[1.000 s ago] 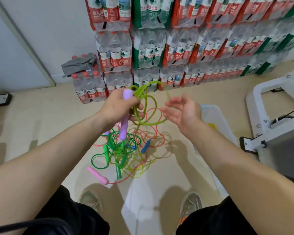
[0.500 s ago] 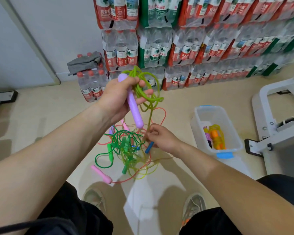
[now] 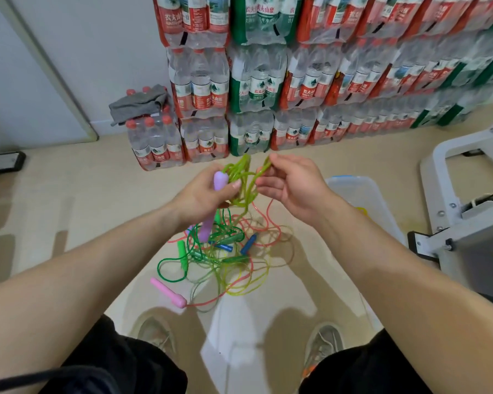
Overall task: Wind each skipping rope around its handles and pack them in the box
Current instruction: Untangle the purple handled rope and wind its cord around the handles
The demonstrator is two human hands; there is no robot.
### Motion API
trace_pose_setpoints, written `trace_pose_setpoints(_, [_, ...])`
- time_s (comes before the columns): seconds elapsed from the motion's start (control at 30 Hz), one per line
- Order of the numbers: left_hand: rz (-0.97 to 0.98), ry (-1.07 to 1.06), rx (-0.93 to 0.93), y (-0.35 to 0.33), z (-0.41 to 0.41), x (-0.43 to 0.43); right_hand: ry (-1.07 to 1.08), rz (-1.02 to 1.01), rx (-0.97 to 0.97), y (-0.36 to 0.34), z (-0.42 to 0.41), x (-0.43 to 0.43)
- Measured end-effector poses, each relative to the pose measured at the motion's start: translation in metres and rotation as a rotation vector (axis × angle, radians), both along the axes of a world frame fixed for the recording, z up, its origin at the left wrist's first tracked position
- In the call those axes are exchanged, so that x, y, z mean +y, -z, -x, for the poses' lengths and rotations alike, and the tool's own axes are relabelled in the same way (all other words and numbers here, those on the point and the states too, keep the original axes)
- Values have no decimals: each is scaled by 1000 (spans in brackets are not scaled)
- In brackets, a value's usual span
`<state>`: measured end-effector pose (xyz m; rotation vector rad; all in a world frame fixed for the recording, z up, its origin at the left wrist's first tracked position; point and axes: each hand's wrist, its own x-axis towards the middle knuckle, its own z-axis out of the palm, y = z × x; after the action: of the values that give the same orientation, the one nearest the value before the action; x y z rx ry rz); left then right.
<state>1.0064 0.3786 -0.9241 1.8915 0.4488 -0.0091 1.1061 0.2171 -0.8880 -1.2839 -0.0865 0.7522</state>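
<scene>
My left hand grips a purple rope handle whose lower end sticks out below the fist. Loops of yellow-green rope bunch over that hand. My right hand pinches a strand of the same rope near its top, level with the left hand. Below on the floor lies a tangle of ropes with green, blue and pink handles; one pink handle lies at its left. The clear plastic box stands to the right, partly hidden by my right forearm.
Stacked packs of water bottles line the wall ahead, with a grey cloth on a low pack. A white metal frame stands at the right. My shoes are just below the tangle.
My right hand rose from the tangle on the floor to the rope loops by my left hand and took a strand. The left hand lowered a little, and the box is now partly covered.
</scene>
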Motion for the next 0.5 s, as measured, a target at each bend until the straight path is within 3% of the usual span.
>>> trace_pose_setpoints(0.13, [-31, 17, -73, -3, -6, -8, 72, -72, 56, -12, 0, -3])
trace_pose_setpoints(0.23, [-400, -132, -175, -7, -13, -4, 110, -98, 66, -22, -3, -9])
trace_pose_setpoints(0.3, [-509, -228, -225, -12, -14, -1, 112, -104, 67, -29, -5, -13])
trace_pose_setpoints(0.37, [-449, -231, -251, -16, -16, -1, 110, -99, 62, -35, -7, -16])
trace_pose_setpoints(0.5, [-138, -18, -169, -18, -13, -19, 122, -132, 60, -36, -4, -16])
